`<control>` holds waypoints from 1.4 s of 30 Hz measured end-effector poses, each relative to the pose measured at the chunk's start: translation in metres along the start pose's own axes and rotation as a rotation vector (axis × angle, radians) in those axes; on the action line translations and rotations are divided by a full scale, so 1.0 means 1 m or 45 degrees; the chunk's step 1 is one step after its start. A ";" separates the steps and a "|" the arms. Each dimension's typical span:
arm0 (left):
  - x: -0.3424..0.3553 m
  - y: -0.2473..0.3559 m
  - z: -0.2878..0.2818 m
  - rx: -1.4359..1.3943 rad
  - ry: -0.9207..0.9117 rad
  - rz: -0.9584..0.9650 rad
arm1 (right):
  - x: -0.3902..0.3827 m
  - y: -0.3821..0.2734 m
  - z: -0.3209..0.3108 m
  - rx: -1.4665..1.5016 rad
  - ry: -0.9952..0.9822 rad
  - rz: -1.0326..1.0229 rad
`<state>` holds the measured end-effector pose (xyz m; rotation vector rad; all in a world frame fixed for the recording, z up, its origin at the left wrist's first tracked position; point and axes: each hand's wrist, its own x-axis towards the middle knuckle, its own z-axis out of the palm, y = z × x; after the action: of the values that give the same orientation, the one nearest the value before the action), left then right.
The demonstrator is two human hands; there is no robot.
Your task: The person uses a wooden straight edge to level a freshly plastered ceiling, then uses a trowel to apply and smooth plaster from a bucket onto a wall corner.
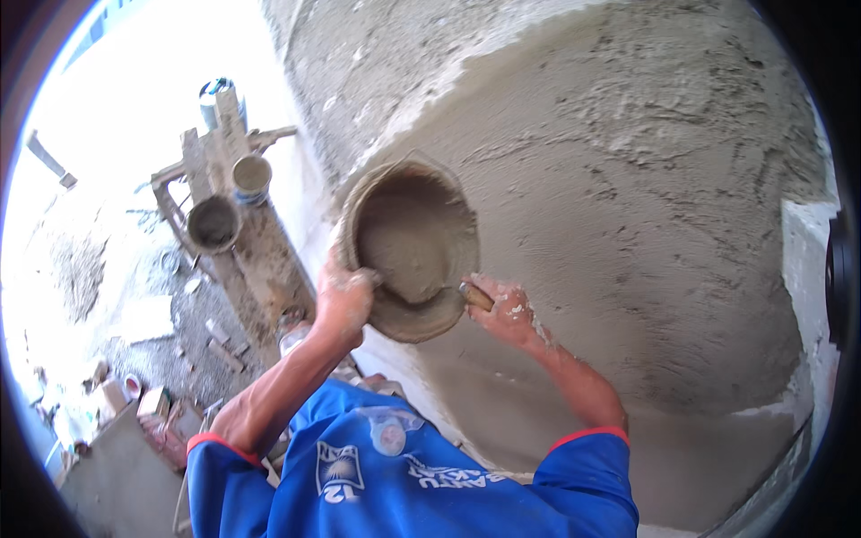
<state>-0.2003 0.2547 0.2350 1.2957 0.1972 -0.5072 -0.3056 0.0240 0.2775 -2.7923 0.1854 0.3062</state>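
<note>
A mortar-caked bucket (pixel 420 325) is tilted up in front of me, its mouth facing me and its wire handle at the far rim. Grey wet mortar (pixel 408 247) lies inside. My left hand (pixel 348 296) grips the bucket's left rim, thumb over the edge. At the right rim, my right hand (pixel 507 311) is closed round the wooden handle of a trowel (pixel 475 296); its blade reaches into the bucket and can hardly be told from the mortar. Splashes of mortar cover both hands. Beside and beyond the bucket spreads a freshly plastered wall (pixel 610 251).
At left, a plank scaffold (pixel 269 260) carries two more buckets, a dark one (pixel 213 224) and a pale one (pixel 252 175). Rubble and scraps (pixel 143 403) litter the ground below. A white block edge (pixel 807 260) stands at the far right.
</note>
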 end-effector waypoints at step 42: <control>0.055 0.017 -0.017 -0.181 -0.090 0.009 | 0.057 0.015 -0.010 -1.440 0.593 -0.585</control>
<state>-0.1418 0.2601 0.2221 1.1377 0.1671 -0.5228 -0.2506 0.0010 0.2688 -3.8030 -0.7549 -0.5390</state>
